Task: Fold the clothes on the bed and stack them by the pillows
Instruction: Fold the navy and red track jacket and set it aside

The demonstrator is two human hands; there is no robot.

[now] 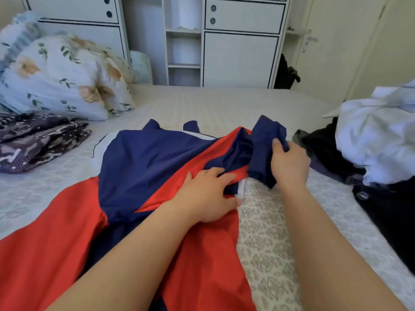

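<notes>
A red and navy jacket (146,158) lies spread across the bed (202,102) in front of me. My left hand (208,196) presses flat on the jacket near its right edge, fingers spread. My right hand (289,164) grips the jacket's navy sleeve (265,140), lifted and bunched at the right. Floral pillows (65,75) lie at the far left, and a folded dark patterned garment (38,140) sits just in front of them.
A heap of unfolded clothes lies at the right: a pale blue shirt (377,135) on top of dark garments (332,153). White wardrobe cabinets (240,57) stand behind the bed. A door (332,46) is at the far right.
</notes>
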